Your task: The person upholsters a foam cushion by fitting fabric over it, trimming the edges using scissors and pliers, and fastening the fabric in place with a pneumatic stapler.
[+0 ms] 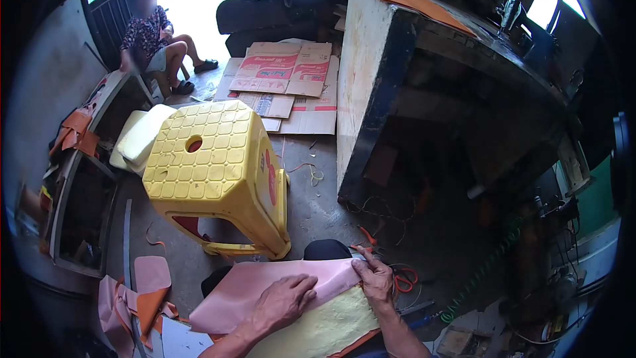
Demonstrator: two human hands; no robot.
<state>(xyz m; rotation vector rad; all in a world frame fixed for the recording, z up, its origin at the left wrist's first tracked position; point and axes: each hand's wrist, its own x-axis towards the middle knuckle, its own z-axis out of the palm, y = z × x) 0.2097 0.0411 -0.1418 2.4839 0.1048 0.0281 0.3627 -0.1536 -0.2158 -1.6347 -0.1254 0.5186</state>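
Across my lap lies a pale yellow foam pad [334,321], partly covered by a pink sheet [235,288]. My left hand [286,299] rests on the sheet with its fingers laid out over the pink surface. At the sheet's right corner, my right hand [375,280] is closed, its thumb on top and its fingers wrapped around the edge. An orange edge [361,343] of material shows beneath the foam. Red-handled scissors [405,280] lie on the floor just beyond my right hand.
A yellow plastic stool [205,172] stands directly ahead. Pink and orange scraps [152,285] lie at lower left beside a long metal strip [126,238]. Flattened cardboard [281,69] covers floor farther back. A tall bench [371,86] rises at right; a person [149,36] sits at far left.
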